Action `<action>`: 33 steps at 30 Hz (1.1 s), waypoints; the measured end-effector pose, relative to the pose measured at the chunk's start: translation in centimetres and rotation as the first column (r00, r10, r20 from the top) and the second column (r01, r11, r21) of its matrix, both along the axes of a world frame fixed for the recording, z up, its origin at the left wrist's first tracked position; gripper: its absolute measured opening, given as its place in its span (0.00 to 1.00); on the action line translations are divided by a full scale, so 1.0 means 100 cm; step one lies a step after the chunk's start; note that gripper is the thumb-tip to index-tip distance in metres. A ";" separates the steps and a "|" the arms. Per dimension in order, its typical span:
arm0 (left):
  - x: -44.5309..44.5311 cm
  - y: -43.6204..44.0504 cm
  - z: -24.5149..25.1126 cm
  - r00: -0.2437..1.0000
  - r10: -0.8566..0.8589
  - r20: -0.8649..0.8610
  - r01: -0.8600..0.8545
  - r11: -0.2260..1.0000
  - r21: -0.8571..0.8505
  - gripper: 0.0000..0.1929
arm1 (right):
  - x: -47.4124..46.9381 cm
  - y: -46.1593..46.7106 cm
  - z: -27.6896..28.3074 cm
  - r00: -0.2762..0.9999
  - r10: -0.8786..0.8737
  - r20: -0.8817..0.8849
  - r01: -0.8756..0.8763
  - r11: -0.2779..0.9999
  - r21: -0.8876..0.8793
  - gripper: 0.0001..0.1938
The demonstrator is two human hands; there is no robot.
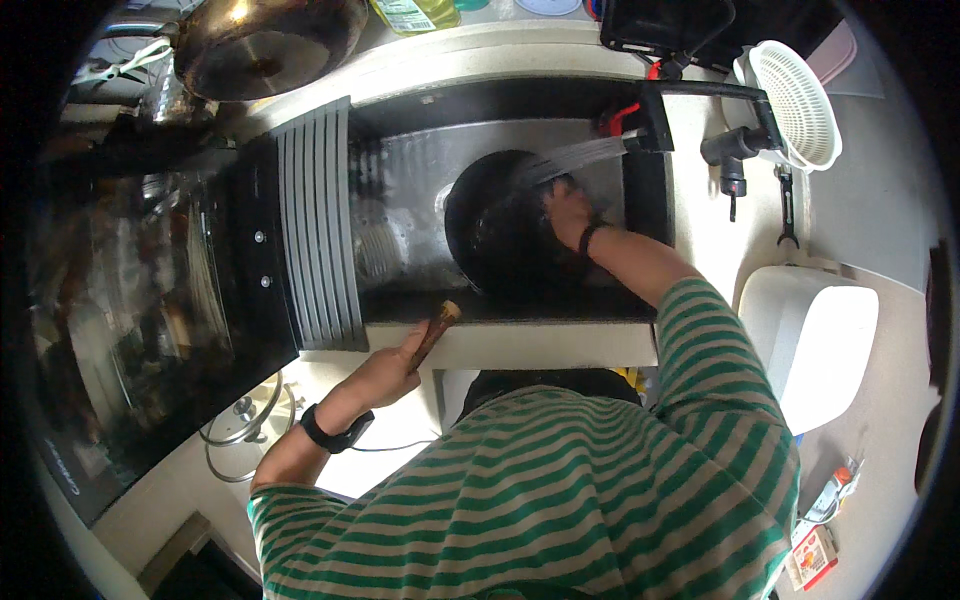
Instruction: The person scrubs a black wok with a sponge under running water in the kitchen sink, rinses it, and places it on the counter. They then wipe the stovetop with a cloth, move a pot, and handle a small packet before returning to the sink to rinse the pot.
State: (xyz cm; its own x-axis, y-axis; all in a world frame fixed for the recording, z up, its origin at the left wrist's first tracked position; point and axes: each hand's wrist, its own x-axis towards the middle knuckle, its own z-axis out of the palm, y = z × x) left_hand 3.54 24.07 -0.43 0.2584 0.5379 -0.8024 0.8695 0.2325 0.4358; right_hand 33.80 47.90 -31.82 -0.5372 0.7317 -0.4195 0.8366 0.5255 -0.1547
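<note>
My left hand (386, 373) is closed around a brown wooden handle (433, 334), whose pale tip points up over the sink's front edge. The handle's link to the dark round pan (495, 217) in the sink (412, 157) cannot be made out. My right hand (568, 208) is blurred at the pan's right side, by a dark item too unclear to name; its grip cannot be told. Water sprays from the black faucet (651, 135) into the pan, close to my right fingers.
A grey roll-up drying rack (319, 232) covers the sink's left end. A glossy black appliance (150, 300) stands at left, a large brown pan (262, 45) behind it. To the right are a white colander (799, 105), a wrench (786, 206) and a white bin (810, 337). Glass lids (247, 420) are at lower left.
</note>
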 end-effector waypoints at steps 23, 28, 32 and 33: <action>0.013 0.003 -0.003 1.000 -0.018 0.012 0.017 0.999 0.049 0.46 | -0.031 0.010 0.030 0.832 -0.413 -0.370 0.344 0.908 -0.241 0.20; 0.021 0.010 0.002 0.998 0.040 -0.047 -0.045 0.993 -0.109 0.45 | -0.092 -0.036 0.038 0.785 -0.165 -0.597 -0.245 0.802 -0.544 0.22; 0.019 0.011 0.009 0.999 0.044 -0.014 -0.045 0.994 -0.095 0.45 | -0.021 -0.051 0.035 0.886 0.281 -0.368 -0.457 0.399 -0.795 0.33; 0.018 0.010 0.009 0.999 0.042 0.001 -0.042 0.996 -0.084 0.45 | -0.012 -0.039 0.029 0.927 0.326 -0.184 -0.351 0.587 -0.729 0.34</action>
State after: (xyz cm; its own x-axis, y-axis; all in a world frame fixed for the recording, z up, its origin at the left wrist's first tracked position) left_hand 5.31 25.08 0.48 0.2394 0.4789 -0.8446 0.8569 0.3048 0.4157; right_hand 32.64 43.98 -28.95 -0.7009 -0.0561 -0.7111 0.6113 0.4664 -0.6394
